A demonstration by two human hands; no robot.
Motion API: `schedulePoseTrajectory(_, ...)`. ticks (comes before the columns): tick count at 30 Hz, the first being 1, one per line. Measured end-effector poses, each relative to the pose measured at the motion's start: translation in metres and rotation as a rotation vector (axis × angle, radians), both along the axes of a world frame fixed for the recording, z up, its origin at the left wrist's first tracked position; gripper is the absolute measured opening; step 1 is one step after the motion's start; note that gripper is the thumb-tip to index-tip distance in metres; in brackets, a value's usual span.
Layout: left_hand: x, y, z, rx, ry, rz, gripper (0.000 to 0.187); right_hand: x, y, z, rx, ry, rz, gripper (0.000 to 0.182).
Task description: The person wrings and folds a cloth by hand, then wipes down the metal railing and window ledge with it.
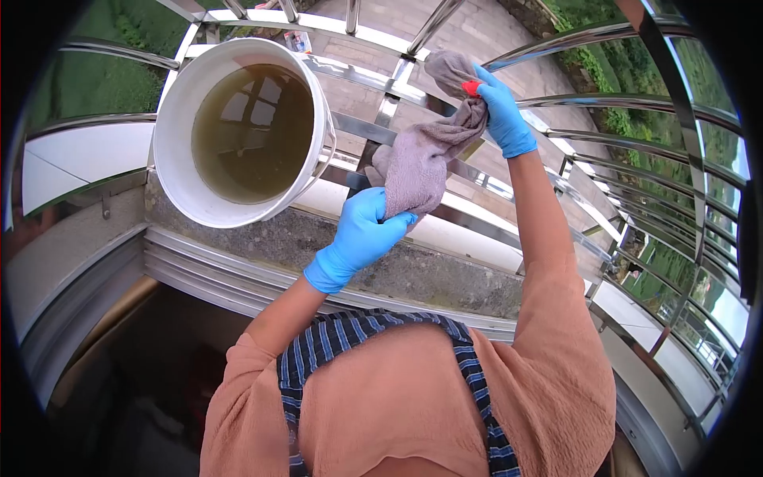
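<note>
Both gloved hands, L (362, 230) low, R (502, 111) high, grip cloth (421, 159)

Grey-brown cloth (425, 155), twisted and stretched between both gloved hands over steel railing, beside bucket

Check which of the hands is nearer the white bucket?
Left. The left hand grips the lower end of the grey cloth, just right of and below the white bucket. The right hand holds the cloth's top, farther right.

Red object (471, 87) mostly buried between cloth (425, 155) and glove, identity unclear.
</note>
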State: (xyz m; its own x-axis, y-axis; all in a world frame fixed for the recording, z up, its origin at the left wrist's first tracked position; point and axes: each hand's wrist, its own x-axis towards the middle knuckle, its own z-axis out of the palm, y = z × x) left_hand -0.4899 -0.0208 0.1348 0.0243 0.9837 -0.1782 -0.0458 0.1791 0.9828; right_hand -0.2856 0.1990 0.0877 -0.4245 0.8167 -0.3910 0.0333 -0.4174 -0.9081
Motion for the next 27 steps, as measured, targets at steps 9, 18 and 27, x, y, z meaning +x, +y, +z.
schedulePoseTrajectory(9, -0.011, 0.036, -0.116, 0.178, 0.225, 0.162, 0.016, -0.071, 0.024, -0.068, 0.454, -0.827, 0.384, 0.030)
schedulePoseTrajectory(18, -0.013, 0.034, -0.135, 0.290, 0.462, 0.174, 0.007, -0.049, 0.046, -0.091, -0.372, -0.196, 0.313, 0.038)
schedulePoseTrajectory(27, -0.011, 0.034, -0.139, 0.357, 0.570, 0.186, 0.009, -0.045, 0.052, -0.121, -0.635, -0.042, 0.282, 0.036)
